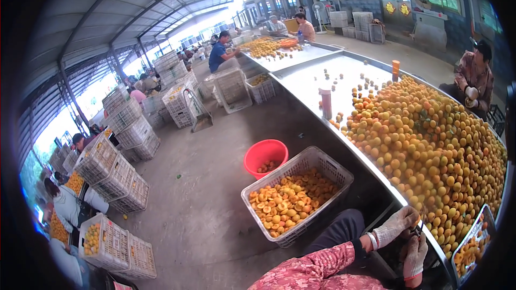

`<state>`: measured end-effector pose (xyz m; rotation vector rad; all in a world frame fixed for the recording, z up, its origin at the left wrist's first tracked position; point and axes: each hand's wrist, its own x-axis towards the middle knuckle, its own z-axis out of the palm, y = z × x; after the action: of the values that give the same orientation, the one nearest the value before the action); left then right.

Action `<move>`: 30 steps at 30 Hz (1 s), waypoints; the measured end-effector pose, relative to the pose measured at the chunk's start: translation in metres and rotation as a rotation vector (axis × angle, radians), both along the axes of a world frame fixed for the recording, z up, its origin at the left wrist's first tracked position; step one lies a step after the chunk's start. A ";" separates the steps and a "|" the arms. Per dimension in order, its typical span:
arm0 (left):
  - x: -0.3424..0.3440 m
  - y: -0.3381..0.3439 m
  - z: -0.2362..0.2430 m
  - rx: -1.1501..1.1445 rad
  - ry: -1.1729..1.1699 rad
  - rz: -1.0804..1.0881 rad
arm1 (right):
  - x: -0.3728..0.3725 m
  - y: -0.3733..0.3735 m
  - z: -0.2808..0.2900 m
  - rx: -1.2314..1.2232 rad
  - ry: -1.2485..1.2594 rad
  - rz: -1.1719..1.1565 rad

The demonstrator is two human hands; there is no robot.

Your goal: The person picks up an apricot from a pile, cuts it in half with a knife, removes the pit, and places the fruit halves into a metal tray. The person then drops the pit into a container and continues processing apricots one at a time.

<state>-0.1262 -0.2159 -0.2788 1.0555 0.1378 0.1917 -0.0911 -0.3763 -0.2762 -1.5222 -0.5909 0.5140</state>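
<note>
My left hand (393, 226), in a pale knit glove, reaches to the near metal edge of the sorting table (322, 113) with its fingers curled. Just below it, my right hand (414, 256), gloved the same way, is closed around something small and dark that I cannot make out. What the left fingers hold is hidden. Beside them a large heap of yellow-orange apricots (419, 145) covers the table. A plastic tray of cut fruit (472, 249) sits at the far right. To the left on the floor stand a crate of apricot halves (293, 204) and a red basin (258, 147).
Stacked white crates (122, 182) line the left side, with seated workers (67, 204) among them. A person in blue (219, 53) sits farther along the table. Another worker (473, 75) sits across from me. Two short posts (325, 102) stand on the tabletop.
</note>
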 end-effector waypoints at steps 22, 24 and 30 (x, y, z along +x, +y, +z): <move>-0.114 -0.023 0.013 -0.141 -0.165 -0.106 | -0.106 -0.025 0.042 -0.106 -0.244 -0.054; -0.109 -0.029 0.010 -0.124 -0.151 -0.125 | -0.105 -0.032 0.048 -0.155 -0.234 -0.070; -0.100 -0.038 -0.004 0.109 -0.103 -0.098 | -0.096 -0.039 0.039 -0.191 -0.311 -0.067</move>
<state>-0.2266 -0.2537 -0.2826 1.1557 -0.0178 0.1665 -0.1866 -0.4149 -0.2371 -1.8150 -0.7430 0.2897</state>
